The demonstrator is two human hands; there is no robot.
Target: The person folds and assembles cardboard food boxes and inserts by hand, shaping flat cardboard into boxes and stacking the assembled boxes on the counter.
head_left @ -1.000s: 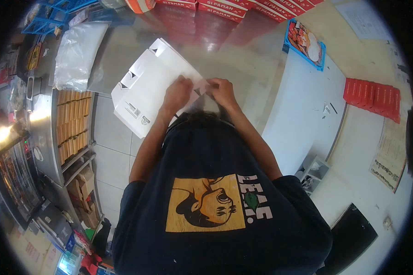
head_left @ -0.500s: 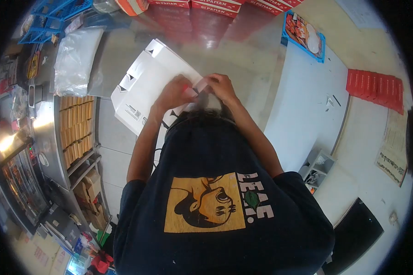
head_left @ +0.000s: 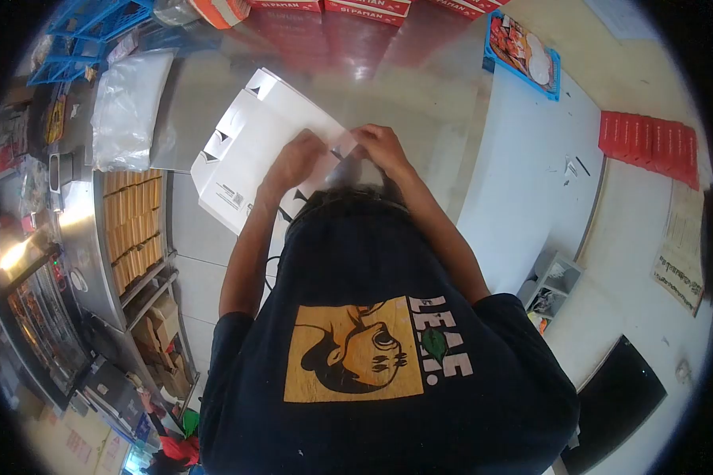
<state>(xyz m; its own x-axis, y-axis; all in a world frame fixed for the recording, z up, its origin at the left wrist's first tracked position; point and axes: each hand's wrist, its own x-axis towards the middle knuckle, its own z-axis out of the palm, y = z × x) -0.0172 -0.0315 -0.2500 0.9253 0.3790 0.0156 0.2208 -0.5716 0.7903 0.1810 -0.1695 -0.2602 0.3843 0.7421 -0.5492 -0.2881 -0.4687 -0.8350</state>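
A dark short-sleeved cloth T-shirt (head_left: pixel 499 388) bears a square yellow print (head_left: pixel 309 388); beside that print, pale block letters (head_left: pixel 456 366) and a green leaf (head_left: pixel 434 343).

White carton (head_left: pixel 249 146): smooth, matt cardboard. Counter (head_left: pixel 420 91): glossy metal. Bags (head_left: pixel 132 107): shiny, wrinkled plastic. Shirt (head_left: pixel 507 380): matt cloth.
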